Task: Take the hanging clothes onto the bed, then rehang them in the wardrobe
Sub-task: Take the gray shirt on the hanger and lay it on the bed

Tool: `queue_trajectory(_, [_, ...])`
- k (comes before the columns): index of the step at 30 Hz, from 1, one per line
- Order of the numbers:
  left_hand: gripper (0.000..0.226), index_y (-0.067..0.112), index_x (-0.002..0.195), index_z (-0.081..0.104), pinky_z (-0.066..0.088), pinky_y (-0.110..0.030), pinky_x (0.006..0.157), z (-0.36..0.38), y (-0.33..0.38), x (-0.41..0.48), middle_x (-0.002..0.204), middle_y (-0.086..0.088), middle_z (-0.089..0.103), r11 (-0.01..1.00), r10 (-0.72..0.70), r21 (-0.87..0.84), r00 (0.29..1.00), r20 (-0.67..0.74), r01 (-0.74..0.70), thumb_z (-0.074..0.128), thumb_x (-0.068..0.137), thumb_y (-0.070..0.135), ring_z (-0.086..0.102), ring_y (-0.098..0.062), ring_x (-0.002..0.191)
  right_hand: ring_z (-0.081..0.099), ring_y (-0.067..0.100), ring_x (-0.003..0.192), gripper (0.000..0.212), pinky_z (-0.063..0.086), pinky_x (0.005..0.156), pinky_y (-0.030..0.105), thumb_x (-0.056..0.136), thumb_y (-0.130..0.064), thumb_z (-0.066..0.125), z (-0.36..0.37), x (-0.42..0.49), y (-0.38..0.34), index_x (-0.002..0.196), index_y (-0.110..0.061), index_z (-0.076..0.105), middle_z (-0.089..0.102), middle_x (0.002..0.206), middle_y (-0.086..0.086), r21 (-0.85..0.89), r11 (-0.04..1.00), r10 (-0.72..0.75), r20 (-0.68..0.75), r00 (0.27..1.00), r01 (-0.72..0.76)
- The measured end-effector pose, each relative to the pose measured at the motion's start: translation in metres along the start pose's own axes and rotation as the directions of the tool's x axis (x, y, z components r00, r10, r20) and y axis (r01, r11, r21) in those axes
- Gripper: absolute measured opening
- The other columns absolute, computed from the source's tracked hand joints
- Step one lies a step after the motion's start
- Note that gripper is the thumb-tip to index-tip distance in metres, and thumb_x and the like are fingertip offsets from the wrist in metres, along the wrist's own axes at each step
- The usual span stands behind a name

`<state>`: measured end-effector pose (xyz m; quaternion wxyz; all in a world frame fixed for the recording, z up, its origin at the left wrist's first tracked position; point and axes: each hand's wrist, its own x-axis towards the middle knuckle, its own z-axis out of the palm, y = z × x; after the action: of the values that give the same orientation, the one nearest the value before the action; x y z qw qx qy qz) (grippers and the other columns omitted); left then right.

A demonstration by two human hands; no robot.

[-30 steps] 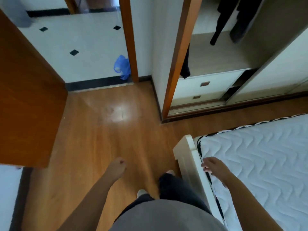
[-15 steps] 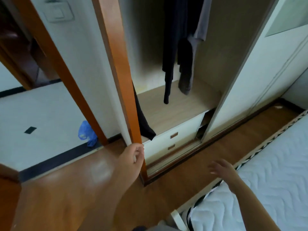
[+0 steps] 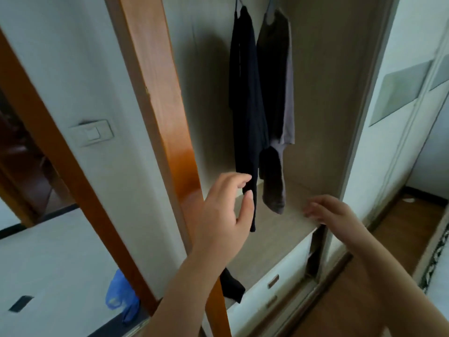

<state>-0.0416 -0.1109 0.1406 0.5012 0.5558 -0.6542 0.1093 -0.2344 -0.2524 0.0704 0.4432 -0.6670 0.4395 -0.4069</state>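
Wardrobe [image 3: 323,93]: open, wood-framed. Black garment [image 3: 246,105] and grey garment [image 3: 279,93] hang side by side on hangers inside, above the shelf [image 3: 274,229]. Another dark cloth [image 3: 230,287] droops off the shelf's front edge. Left hand [image 3: 224,210]: grip open, fingers spread, fingertips at the black garment's lower hem. Right hand [image 3: 328,211]: grip open, empty, blurred, over the shelf edge. Bed [image 3: 437,276]: corner visible, far right.

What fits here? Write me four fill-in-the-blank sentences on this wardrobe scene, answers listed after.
1. The black garment hangs to the ____ of the grey garment.
2. Both garments hang inside the open ____.
3. The left hand reaches toward the ____ garment's lower end.
4. The bag on the floor is ____ in colour.

Missing words: left; wardrobe; black; blue
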Motion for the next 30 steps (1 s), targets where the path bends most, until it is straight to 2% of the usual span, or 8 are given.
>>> queue_trajectory(4, [0.032, 0.012, 0.112, 0.056, 0.041, -0.006, 0.088, 0.02, -0.014, 0.035, 0.107, 0.006, 0.057, 0.995, -0.009, -0.103, 0.997, -0.082, 0.001, 0.042, 0.089, 0.028, 0.051, 0.003, 0.101, 0.065, -0.001, 0.059, 0.006, 0.049, 0.06, 0.01, 0.082, -0.03, 0.056, -0.014, 0.022, -0.035, 0.083, -0.024, 0.059, 0.071, 0.062, -0.01, 0.028, 0.995, -0.091, -0.105, 0.99, 0.095])
queue_trajectory(7, [0.036, 0.011, 0.113, 0.057, 0.045, -0.012, 0.086, 0.039, -0.02, 0.06, 0.108, 0.0, 0.059, 0.991, -0.038, -0.136, 0.991, -0.132, 0.02, 0.041, 0.087, 0.031, 0.054, -0.004, 0.1, 0.066, 0.005, 0.065, 0.011, 0.048, 0.063, 0.015, 0.089, -0.019, 0.054, -0.026, 0.044, -0.064, 0.084, -0.027, 0.059, 0.069, 0.073, -0.002, -0.059, 0.989, -0.145, -0.111, 0.983, 0.139])
queue_trajectory(11, [0.042, 0.011, 0.114, 0.056, 0.036, 0.001, 0.085, 0.05, -0.034, 0.092, 0.109, 0.003, 0.056, 0.989, -0.055, -0.145, 0.981, -0.187, 0.027, 0.038, 0.085, 0.035, 0.051, 0.001, 0.099, 0.065, 0.01, 0.078, 0.01, 0.046, 0.069, 0.019, 0.091, -0.013, 0.052, -0.032, 0.085, -0.096, 0.096, -0.019, 0.058, 0.067, 0.085, -0.001, -0.164, 0.956, -0.26, -0.102, 0.96, 0.242])
queue_trajectory(15, [0.034, 0.013, 0.114, 0.056, 0.034, 0.005, 0.081, 0.066, -0.045, 0.123, 0.11, 0.005, 0.055, 0.991, -0.099, -0.114, 0.972, -0.213, 0.076, 0.044, 0.086, 0.029, 0.053, -0.002, 0.099, 0.063, 0.013, 0.079, 0.019, 0.046, 0.069, 0.02, 0.09, -0.012, 0.052, -0.027, 0.137, -0.119, 0.087, -0.031, 0.054, 0.067, 0.087, 0.0, -0.208, 0.919, -0.353, -0.064, 0.933, 0.334])
queue_trajectory(18, [0.028, 0.014, 0.116, 0.055, 0.034, 0.007, 0.077, 0.082, -0.047, 0.154, 0.113, 0.005, 0.055, 0.99, -0.113, -0.11, 0.962, -0.249, 0.088, 0.05, 0.09, 0.022, 0.052, -0.003, 0.1, 0.065, 0.019, 0.085, 0.017, 0.051, 0.077, 0.026, 0.089, -0.014, 0.053, -0.03, 0.182, -0.128, 0.096, -0.03, 0.053, 0.068, 0.094, 0.007, -0.218, 0.896, -0.408, -0.063, 0.911, 0.386])
queue_trajectory(23, [0.04, 0.014, 0.119, 0.054, 0.032, 0.007, 0.079, 0.105, -0.045, 0.218, 0.113, 0.008, 0.05, 0.995, -0.079, -0.09, 0.942, -0.328, 0.052, 0.046, 0.082, 0.028, 0.05, -0.004, 0.104, 0.052, -0.006, 0.076, 0.027, 0.041, 0.058, -0.001, 0.089, -0.019, 0.053, -0.05, 0.249, -0.152, 0.117, -0.018, 0.052, 0.055, 0.085, -0.015, -0.253, 0.857, -0.485, -0.106, 0.868, 0.448])
queue_trajectory(27, [0.047, 0.013, 0.125, 0.051, 0.034, -0.011, 0.087, 0.116, -0.057, 0.265, 0.12, 0.0, 0.051, 0.998, -0.055, 0.006, 0.927, -0.371, 0.061, 0.045, 0.081, 0.029, 0.049, -0.011, 0.112, 0.049, -0.006, 0.073, 0.036, 0.039, 0.057, 0.004, 0.089, -0.021, 0.054, -0.061, 0.295, -0.179, 0.123, -0.012, 0.048, 0.048, 0.081, -0.021, -0.253, 0.828, -0.547, -0.17, 0.82, 0.5])
queue_trajectory(30, [0.05, 0.012, 0.128, 0.049, 0.034, -0.021, 0.089, 0.124, -0.067, 0.292, 0.122, -0.004, 0.051, 0.995, -0.072, 0.039, 0.919, -0.388, 0.094, 0.046, 0.081, 0.029, 0.049, -0.016, 0.115, 0.05, -0.002, 0.073, 0.04, 0.038, 0.073, 0.018, 0.089, -0.025, 0.055, -0.061, 0.327, -0.198, 0.126, -0.012, 0.046, 0.046, 0.079, -0.02, -0.234, 0.818, -0.567, -0.175, 0.805, 0.526])
